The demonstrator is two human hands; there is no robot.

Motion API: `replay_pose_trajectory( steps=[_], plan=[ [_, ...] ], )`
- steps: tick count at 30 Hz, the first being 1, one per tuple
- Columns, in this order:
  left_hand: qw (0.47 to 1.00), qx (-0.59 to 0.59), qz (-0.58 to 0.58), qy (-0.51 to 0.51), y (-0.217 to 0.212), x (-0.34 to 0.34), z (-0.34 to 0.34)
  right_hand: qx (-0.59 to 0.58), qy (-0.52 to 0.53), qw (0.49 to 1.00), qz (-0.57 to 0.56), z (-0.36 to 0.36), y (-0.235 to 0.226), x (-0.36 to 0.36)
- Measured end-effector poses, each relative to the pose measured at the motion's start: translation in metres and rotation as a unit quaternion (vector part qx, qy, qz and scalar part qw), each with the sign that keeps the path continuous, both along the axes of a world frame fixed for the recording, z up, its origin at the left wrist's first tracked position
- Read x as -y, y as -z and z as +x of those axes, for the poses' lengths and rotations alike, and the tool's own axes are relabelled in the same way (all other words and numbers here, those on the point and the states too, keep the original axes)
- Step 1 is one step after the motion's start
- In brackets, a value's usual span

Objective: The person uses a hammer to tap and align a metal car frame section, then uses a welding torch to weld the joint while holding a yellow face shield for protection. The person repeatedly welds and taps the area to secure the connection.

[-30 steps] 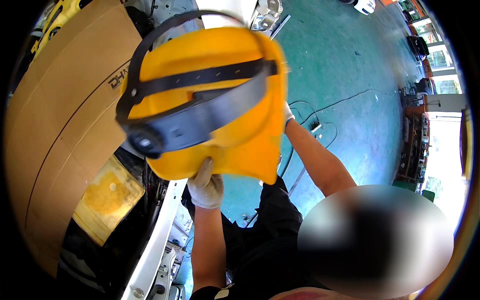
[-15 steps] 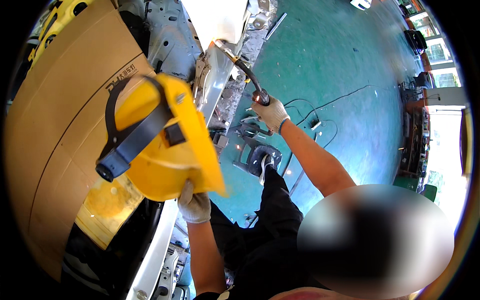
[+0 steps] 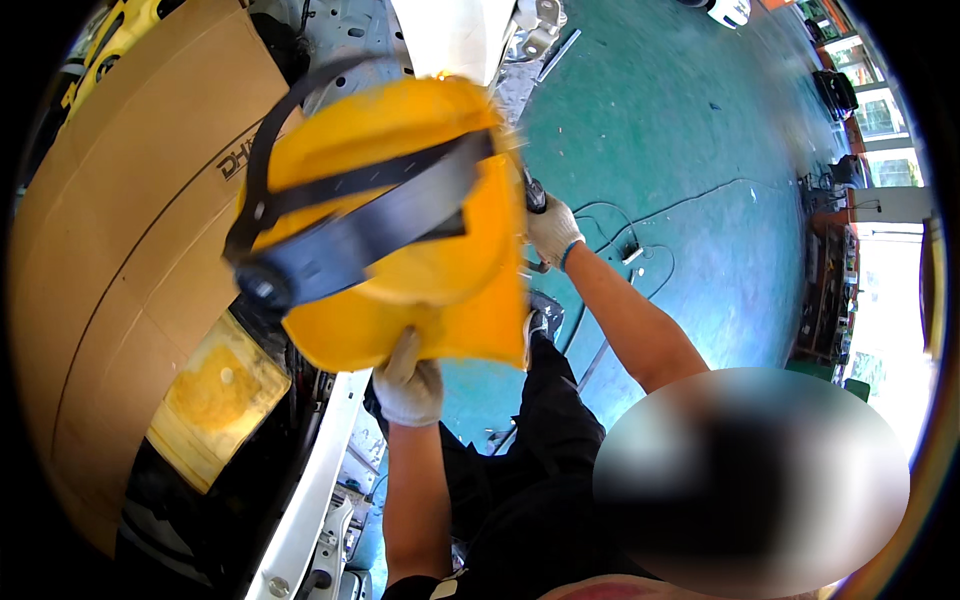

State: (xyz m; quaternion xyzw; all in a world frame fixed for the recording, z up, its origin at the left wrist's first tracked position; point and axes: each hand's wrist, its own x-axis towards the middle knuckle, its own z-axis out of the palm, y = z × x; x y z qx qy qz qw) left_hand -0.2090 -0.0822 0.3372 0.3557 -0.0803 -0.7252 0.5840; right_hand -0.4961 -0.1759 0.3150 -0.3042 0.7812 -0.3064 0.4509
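Observation:
In my gloved left hand (image 3: 408, 385), the lower edge of a yellow welding mask (image 3: 470, 275) is pinched between thumb and fingers. The mask is raised in front of me, with its inside and black headband (image 3: 350, 240) facing me. My right hand (image 3: 553, 235), also gloved, is closed around the black handle of a welding torch (image 3: 535, 193). The mask hides the torch's neck and tip. A small orange glow shows just above the mask's top edge, at the lower end of a white body panel (image 3: 455, 30).
On the left, a large cardboard sheet (image 3: 130, 230) covers part of the vehicle. Below it sits a yellowed plastic tank (image 3: 220, 390). A pale metal rail (image 3: 318, 480) runs beside my left forearm. Cables (image 3: 690, 200) lie across the green floor to the right.
My left hand has moved the mask right and slightly up, so it now covers the torch's neck and tip. My right hand has stayed nearly in place.

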Motion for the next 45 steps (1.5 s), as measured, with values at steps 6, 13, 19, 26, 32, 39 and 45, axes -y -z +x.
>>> replay_pose_trajectory(
  steps=[6,13,19,26,32,39,45],
  plan=[
    [0.998,-0.041,-0.003,0.046,-0.05,0.036,-0.051,-0.594,-0.389,0.677,-0.195,-0.074,0.159,-0.01],
    [1.0,-0.01,0.009,0.0,-0.021,0.005,0.002,-0.034,-0.012,0.998,-0.06,-0.014,0.045,-0.009],
    [0.996,0.064,0.059,-0.026,-0.003,-0.042,0.066,-0.05,-0.006,0.998,-0.035,-0.021,0.046,-0.013],
    [0.993,0.081,0.077,-0.036,0.007,-0.058,0.08,-0.015,-0.014,1.0,-0.018,-0.012,0.032,-0.008],
    [0.996,0.068,0.057,-0.024,0.001,-0.042,0.059,-0.066,0.009,0.997,-0.044,-0.005,0.041,-0.01],
    [0.998,0.051,0.026,-0.023,-0.019,-0.008,0.022,-0.107,0.014,0.993,-0.041,0.016,0.03,-0.01],
    [0.999,0.006,-0.006,0.043,-0.056,0.033,-0.045,0.178,0.083,0.963,-0.182,-0.015,0.121,-0.024]
  ],
)
